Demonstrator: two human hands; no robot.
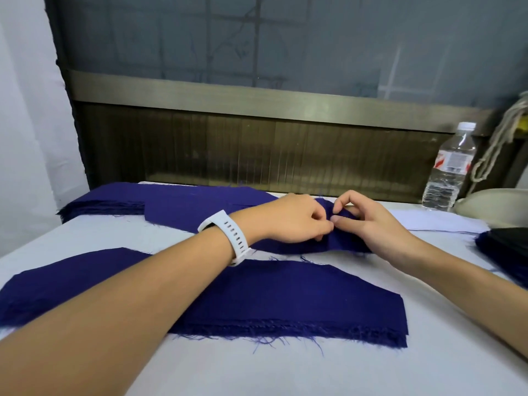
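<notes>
At the far middle of the white-covered desk [314, 372], both sets of fingers [321, 226] meet on one raised fold of a dark blue frayed cloth piece [347, 243]. The left hand [288, 218] is curled, its fingertips pinching the fold from the left. The right hand [371, 224] pinches the same fold from the right between thumb and bent index finger, the other fingers tucked under. The two hands nearly touch at the pinch. The rest of this cloth piece lies flat on the desk and runs left under the left wrist. The left wrist wears a white strap watch [228, 235].

Nearer the camera lies a second dark blue cloth piece with a frayed front edge [285, 298], flat, partly under the left forearm and apart from the held one. At back left is a stack of dark blue cloth pieces [108, 201]. At the right edge sits another dark cloth stack [503, 248], cut off by the frame. At back right stands a clear plastic water bottle with a white cap [448, 170], upright, with a pale rope [497, 144] hanging beside it.
</notes>
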